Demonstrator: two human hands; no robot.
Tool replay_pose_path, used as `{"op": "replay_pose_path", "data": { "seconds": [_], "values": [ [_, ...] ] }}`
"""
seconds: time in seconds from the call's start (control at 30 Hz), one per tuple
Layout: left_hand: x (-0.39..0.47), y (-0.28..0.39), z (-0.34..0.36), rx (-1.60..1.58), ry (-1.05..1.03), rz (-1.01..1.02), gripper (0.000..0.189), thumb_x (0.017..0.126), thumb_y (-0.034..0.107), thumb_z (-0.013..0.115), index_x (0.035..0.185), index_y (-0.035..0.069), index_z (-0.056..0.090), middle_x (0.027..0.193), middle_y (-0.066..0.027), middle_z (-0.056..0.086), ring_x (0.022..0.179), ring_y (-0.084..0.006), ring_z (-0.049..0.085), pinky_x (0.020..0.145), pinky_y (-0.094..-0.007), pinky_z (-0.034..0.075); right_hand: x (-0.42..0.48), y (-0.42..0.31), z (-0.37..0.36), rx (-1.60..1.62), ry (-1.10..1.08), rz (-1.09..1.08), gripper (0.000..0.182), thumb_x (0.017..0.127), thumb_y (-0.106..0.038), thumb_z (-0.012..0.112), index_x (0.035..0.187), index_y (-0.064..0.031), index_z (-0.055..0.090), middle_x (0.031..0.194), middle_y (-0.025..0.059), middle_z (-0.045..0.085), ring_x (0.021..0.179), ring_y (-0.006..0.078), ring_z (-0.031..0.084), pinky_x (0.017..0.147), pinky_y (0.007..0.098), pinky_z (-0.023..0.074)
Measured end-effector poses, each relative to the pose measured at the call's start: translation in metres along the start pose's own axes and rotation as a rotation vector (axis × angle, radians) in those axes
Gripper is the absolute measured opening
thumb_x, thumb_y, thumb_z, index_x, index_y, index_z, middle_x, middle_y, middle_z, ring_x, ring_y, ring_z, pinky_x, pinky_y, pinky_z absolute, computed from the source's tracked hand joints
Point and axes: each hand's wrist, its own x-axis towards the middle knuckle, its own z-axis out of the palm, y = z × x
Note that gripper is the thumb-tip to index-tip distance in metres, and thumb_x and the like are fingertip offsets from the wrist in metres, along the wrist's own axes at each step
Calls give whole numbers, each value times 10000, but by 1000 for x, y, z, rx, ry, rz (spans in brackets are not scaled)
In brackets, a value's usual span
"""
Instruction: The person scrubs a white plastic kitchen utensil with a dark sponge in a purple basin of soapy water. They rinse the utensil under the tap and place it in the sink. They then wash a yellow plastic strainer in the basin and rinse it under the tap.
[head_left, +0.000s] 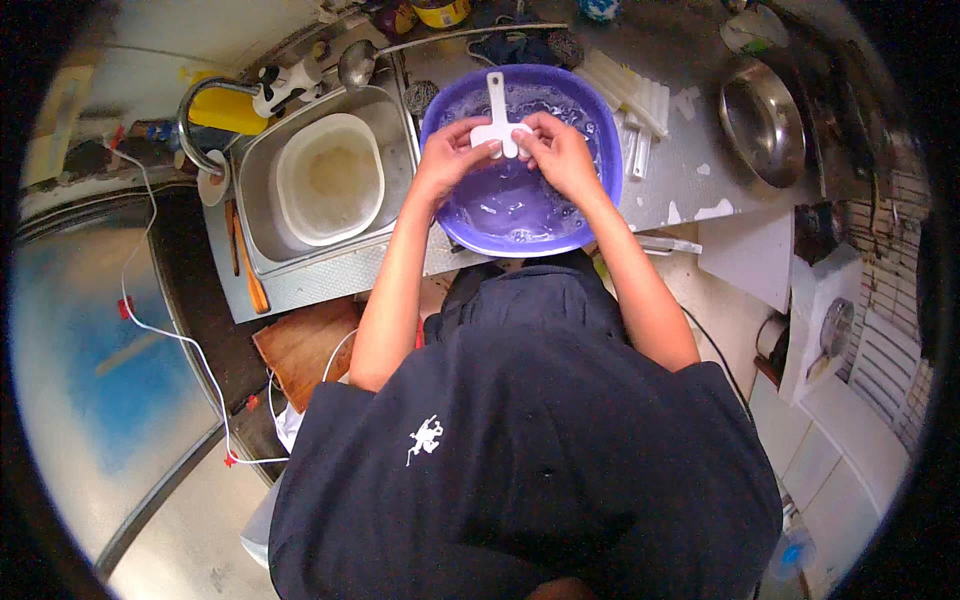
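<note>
Both of my hands hold a white plastic utensil over a purple basin (616, 169) of water. Its slim handle (498, 101) points away from me and has a hole at the end. The lobed white head (511, 147) is at the near end. My left hand (454, 152) pinches the left side of the head between thumb and fingers. On the right lobe, my right hand (559, 154) has a similar pinch. Some suds float on the water, and parts of the head are covered by my fingers.
Left of the basin, a steel sink (259, 251) holds a white tub (379, 187) of cloudy water. A curved faucet (187, 124) and a ladle (357, 66) are nearby. Several white plastic pieces (637, 97) and a steel bowl (765, 124) rest on the right counter.
</note>
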Motion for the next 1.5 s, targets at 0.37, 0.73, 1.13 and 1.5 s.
{"op": "replay_pose_path", "data": {
  "seconds": [0.37, 0.73, 1.13, 1.5],
  "values": [
    [-18, 6, -18, 107, 21, -93, 319, 845, 257, 741, 879, -51, 669, 721, -113, 680, 569, -149, 661, 500, -241, 546, -23, -21, 23, 270, -49, 127, 216, 898, -131, 663, 1047, 15, 611, 903, 69, 674, 775, 118, 655, 686, 238, 547],
    [-10, 5, -29, 100, -184, 0, 259, 920, 163, 630, 1070, -48, 621, 934, -104, 678, 809, -165, 666, 730, -288, 563, -35, -34, 26, 200, 58, 113, 238, 888, -137, 676, 1041, 33, 611, 885, 88, 680, 743, 120, 658, 657, 225, 545],
    [-19, 11, -12, -41, -143, -97, 325, 829, 70, 723, 1110, -48, 610, 990, -112, 686, 835, -171, 676, 749, -267, 576, -39, -29, 6, 320, 104, 138, 238, 848, -101, 708, 1019, 32, 610, 890, 117, 683, 762, 157, 672, 661, 258, 568],
    [-14, -1, 1, -41, -160, -56, 361, 830, 58, 705, 1145, -65, 580, 1031, -138, 673, 887, -196, 671, 809, -302, 556, -45, -15, 1, 310, 35, 103, 344, 779, -18, 731, 1076, 24, 563, 975, 128, 672, 843, 185, 673, 722, 292, 572]
  ]
}}
